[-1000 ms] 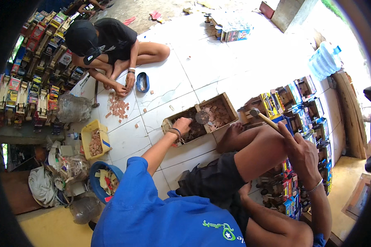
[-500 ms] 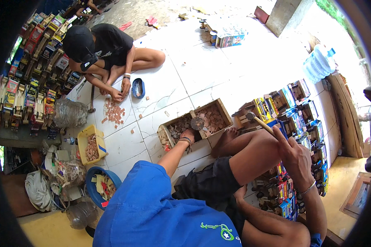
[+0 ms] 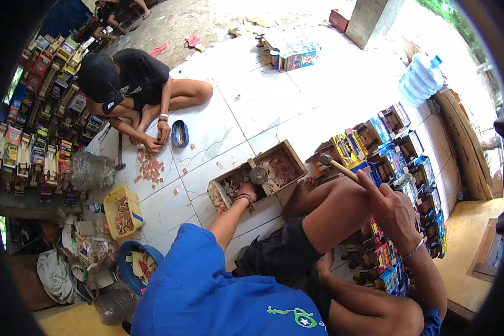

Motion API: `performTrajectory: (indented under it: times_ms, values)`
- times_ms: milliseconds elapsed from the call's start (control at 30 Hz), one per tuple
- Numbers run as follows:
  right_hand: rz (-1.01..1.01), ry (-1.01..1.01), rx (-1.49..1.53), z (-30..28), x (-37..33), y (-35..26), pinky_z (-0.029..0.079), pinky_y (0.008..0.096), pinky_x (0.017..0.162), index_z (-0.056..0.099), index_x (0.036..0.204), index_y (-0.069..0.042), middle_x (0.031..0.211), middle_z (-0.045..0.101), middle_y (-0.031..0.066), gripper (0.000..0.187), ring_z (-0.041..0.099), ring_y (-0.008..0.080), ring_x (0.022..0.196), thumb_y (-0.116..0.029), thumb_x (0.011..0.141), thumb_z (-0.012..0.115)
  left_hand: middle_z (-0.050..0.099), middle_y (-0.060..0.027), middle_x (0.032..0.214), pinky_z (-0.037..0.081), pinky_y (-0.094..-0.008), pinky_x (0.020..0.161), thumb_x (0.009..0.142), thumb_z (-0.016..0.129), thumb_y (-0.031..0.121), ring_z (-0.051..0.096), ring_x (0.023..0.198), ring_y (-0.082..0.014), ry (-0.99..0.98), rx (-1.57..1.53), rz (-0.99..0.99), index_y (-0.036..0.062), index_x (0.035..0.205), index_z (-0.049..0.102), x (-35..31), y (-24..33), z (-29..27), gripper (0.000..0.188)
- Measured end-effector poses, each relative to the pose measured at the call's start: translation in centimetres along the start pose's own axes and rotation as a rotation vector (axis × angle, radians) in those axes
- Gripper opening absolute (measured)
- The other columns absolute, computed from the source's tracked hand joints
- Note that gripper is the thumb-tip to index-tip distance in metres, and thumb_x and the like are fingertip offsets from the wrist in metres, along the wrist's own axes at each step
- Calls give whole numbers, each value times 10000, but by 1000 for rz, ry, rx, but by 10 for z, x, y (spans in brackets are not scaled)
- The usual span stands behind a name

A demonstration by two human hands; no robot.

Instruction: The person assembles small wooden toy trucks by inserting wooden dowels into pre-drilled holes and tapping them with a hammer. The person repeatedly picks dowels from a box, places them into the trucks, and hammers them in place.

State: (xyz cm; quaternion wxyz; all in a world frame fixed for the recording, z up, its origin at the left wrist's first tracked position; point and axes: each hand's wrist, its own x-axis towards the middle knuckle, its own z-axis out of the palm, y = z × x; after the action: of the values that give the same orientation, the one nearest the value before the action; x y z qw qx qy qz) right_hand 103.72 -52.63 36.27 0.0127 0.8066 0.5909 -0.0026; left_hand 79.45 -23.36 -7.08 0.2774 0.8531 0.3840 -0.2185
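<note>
My left hand [image 3: 247,191] reaches down into the left compartment of a long wooden box [image 3: 215,193]. Its fingers are hidden among small dark pieces there. A dark round disc [image 3: 258,175] sits over the box's middle divider, and reddish-brown flat pieces [image 3: 281,169] fill the right compartment. Over my raised knee, my right hand [image 3: 395,218] is closed around the wooden handle of a hammer [image 3: 344,168]. The forefinger lies along the handle, and the hammer's head points left, in front of the toy trucks [image 3: 350,148].
Across the tiles a person [image 3: 143,84] sits handling small brown pieces [image 3: 149,168] beside a blue oval tin [image 3: 180,133]. To my left stand a yellow tub [image 3: 113,196] and a blue basin [image 3: 127,274]. A water jug [image 3: 421,81] stands far right; more trucks [image 3: 36,140] are stacked far left.
The whole view has shifted slightly, so most things appear a little farther left. My left hand stays in the box, and my right hand keeps its hold on the hammer.
</note>
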Motion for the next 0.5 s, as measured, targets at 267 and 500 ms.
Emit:
performTrajectory:
  times_ms: [267, 500]
  values:
    - [14, 3, 9, -1, 0, -1, 473, 398, 505, 510, 1462, -234, 716, 539, 91, 602, 586, 249, 551, -40, 898, 594, 658, -242, 1219, 545, -471, 944, 816, 602, 151, 638, 1139, -401, -30, -11, -95, 61, 1131, 715, 13, 10, -3, 346]
    - [23, 3, 5, 4, -3, 1, 477, 399, 513, 494, 1473, -231, 729, 537, 82, 624, 588, 249, 556, -56, 888, 621, 635, -270, 1242, 529, -482, 969, 816, 594, 139, 616, 1175, -410, 27, -97, -50, 46, 1151, 706, 6, 3, -20, 365]
